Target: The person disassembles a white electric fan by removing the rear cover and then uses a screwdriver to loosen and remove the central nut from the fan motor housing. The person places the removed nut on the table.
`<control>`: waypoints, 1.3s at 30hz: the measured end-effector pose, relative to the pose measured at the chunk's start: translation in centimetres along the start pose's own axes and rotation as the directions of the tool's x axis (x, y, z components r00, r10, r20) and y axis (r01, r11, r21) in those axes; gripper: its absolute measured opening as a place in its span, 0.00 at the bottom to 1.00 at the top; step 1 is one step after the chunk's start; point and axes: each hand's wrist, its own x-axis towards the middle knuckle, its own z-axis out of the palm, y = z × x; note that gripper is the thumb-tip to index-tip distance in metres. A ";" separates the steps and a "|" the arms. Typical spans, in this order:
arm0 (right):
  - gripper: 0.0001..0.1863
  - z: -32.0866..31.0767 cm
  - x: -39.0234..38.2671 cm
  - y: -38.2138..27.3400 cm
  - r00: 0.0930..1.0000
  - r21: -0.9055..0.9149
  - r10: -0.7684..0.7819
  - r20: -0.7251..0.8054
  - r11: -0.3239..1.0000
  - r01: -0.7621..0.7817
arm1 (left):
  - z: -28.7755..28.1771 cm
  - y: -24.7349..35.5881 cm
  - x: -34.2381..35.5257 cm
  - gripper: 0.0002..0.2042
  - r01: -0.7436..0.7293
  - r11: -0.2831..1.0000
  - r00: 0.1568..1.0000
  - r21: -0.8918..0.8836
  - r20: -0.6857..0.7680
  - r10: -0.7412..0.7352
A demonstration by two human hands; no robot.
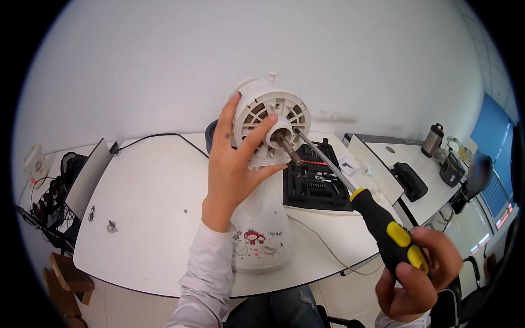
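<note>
Round white plastic fan housing (281, 105), bladeless — left fingers (255, 140) grasp it, right fingers (444, 252) black-yellow screwdriver (369, 210) against it; screwing likely unfinished.

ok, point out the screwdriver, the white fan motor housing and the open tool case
Screwdriver (380, 221): head view, black handle just below the yellow collar.
White fan motor housing (281, 111): head view, ribbed face above the hub.
Open tool case (320, 204): head view, black near rim.
</note>
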 end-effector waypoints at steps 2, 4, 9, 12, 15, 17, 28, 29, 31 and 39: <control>0.16 -0.3 0.5 -0.2 1.000 -0.186 -0.028 0.007 0.982 0.029 | -0.2 -0.2 0.0 0.41 -0.019 0.999 1.000 0.026 -0.006 0.020; 0.12 -0.1 1.1 0.3 0.999 -0.209 0.022 -0.042 0.978 -0.031 | 0.1 -0.3 0.2 0.41 -0.062 0.996 0.998 0.059 -0.022 0.063; 0.20 -0.2 0.6 0.5 0.998 -0.128 0.023 -0.064 0.991 -0.031 | 0.4 0.0 0.2 0.41 -0.046 0.998 0.999 0.052 -0.018 0.047; 0.21 -0.3 0.1 0.2 1.000 -0.039 -0.020 0.001 0.999 0.021 | 0.2 -0.2 0.2 0.41 -0.076 0.993 0.997 0.089 -0.020 0.078; 0.17 -0.4 0.7 0.1 0.999 -0.214 -0.011 0.033 0.977 0.018 | -0.1 -0.3 0.2 0.41 -0.066 0.994 0.997 0.092 -0.021 0.069; 0.14 -0.1 1.2 0.1 0.999 -0.213 0.008 -0.037 0.977 -0.016 | 0.0 -0.3 0.1 0.41 -0.067 0.994 0.997 0.089 -0.023 0.069; 0.23 -0.6 1.3 -0.6 0.997 -0.166 0.059 0.044 0.985 -0.051 | 0.2 -0.3 0.1 0.41 -0.068 0.995 0.997 0.077 -0.018 0.070; 0.23 -0.7 1.5 -0.5 0.991 -0.152 0.110 0.075 0.984 -0.097 | 0.2 -0.4 0.1 0.41 -0.070 0.994 0.997 0.083 -0.018 0.071; 0.21 -1.1 2.1 -0.6 0.969 -0.126 0.203 0.143 0.974 -0.185 | -0.2 -0.5 0.1 0.41 -0.069 0.993 0.997 0.098 -0.021 0.072; 0.26 -1.2 1.3 -0.4 0.986 0.021 0.090 0.142 0.995 -0.094 | 0.2 -0.3 0.2 0.40 -0.069 0.995 0.997 0.073 -0.023 0.071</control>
